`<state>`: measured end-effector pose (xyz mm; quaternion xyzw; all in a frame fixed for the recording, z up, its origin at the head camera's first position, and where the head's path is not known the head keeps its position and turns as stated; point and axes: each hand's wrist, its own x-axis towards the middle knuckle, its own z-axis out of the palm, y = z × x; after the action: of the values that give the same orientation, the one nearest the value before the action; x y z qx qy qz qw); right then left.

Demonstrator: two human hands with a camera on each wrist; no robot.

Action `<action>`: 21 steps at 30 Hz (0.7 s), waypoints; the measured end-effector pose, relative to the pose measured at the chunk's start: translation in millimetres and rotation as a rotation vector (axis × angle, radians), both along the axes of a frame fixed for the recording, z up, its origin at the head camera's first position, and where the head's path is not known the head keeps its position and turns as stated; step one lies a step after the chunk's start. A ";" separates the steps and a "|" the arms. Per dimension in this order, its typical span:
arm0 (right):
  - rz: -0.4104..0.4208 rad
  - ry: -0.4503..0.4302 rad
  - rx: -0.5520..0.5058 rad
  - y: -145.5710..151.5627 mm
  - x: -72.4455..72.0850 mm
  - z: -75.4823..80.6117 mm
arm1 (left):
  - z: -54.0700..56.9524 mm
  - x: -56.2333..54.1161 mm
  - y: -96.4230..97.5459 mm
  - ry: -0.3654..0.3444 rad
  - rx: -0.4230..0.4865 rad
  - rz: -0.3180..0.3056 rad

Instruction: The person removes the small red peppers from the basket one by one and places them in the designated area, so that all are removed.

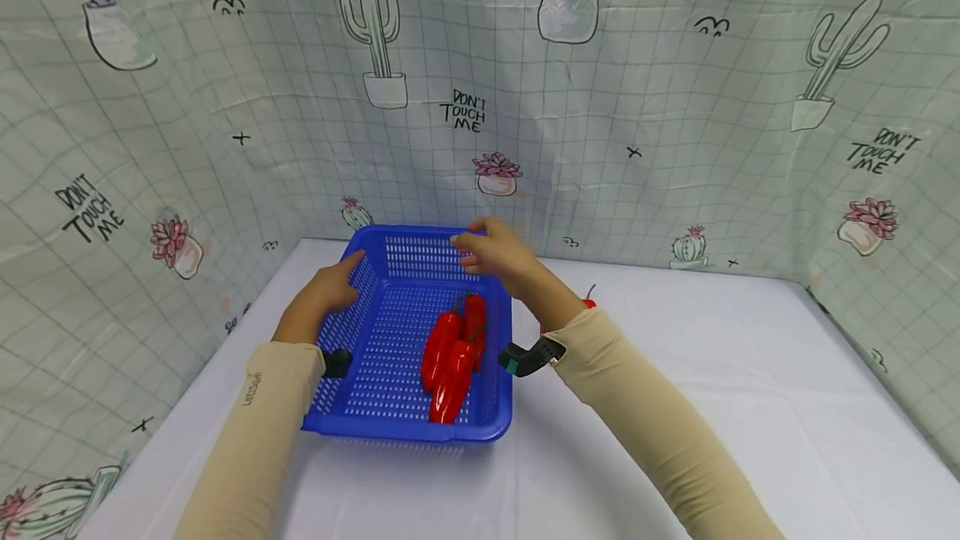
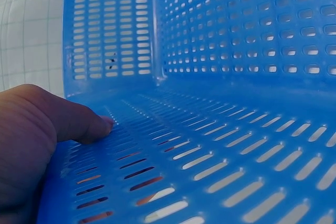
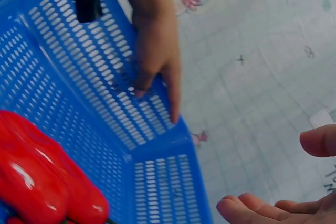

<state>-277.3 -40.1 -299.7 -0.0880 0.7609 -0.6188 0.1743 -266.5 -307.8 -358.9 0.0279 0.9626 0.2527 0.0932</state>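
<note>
A blue perforated plastic basket (image 1: 397,428) stands on the white-covered table. Several glossy red peppers (image 1: 453,382) lie along its right side. My left hand (image 1: 326,290) grips the basket's left wall, with the thumb (image 2: 84,123) inside and the fingers showing through the slots in the left wrist view. Over the back right corner of the basket is my right hand (image 1: 504,258), its thumb and fingers apart and holding nothing. In the right wrist view, its fingertips (image 3: 244,211) appear beside the basket's rim.
Another red pepper (image 1: 590,303), mostly hidden behind the right forearm, lies on the table to the right of the basket. A grid-patterned curtain (image 1: 637,90) with cactus drawings hangs behind and along both sides of the table (image 1: 712,373).
</note>
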 end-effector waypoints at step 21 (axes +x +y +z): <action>0.202 0.056 0.544 -34.3 25.3 -35.0 | 1.9 -0.8 -1.6 -0.037 0.019 0.010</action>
<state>-252.0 -74.4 -334.7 -0.1303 0.8908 -0.3690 0.2311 -267.3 -309.4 -357.0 0.0194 0.9585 0.2625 0.1093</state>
